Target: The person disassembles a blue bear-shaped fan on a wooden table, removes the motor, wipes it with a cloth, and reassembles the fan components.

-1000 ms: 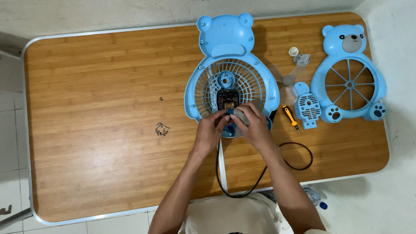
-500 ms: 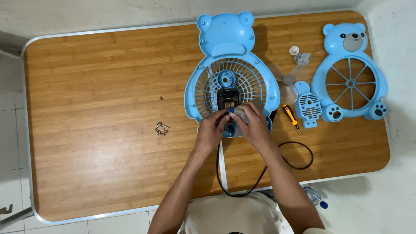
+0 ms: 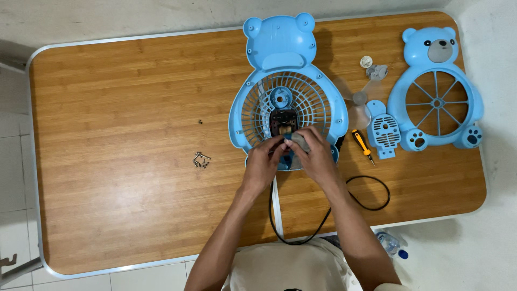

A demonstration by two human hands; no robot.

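Note:
A blue bear-shaped fan housing (image 3: 285, 81) lies face-up in the middle of the wooden table (image 3: 118, 134), its round grille showing a dark motor part at the centre. My left hand (image 3: 265, 161) and my right hand (image 3: 315, 156) meet at the lower edge of the grille. Together their fingers pinch a small grey part (image 3: 298, 141) just below the motor. A black cable (image 3: 355, 196) runs from the housing toward my body.
The blue bear-shaped front cover (image 3: 437, 91) lies at the right. Beside it are a small blue vented cover (image 3: 383, 132), a yellow-handled screwdriver (image 3: 363, 145), a clear fan blade (image 3: 360, 98) and small round parts (image 3: 371, 67). Several loose screws (image 3: 201, 159) lie left of my hands.
My hands have stayed at the lower grille with only small finger shifts on the grey part. Nothing else on the table has moved.

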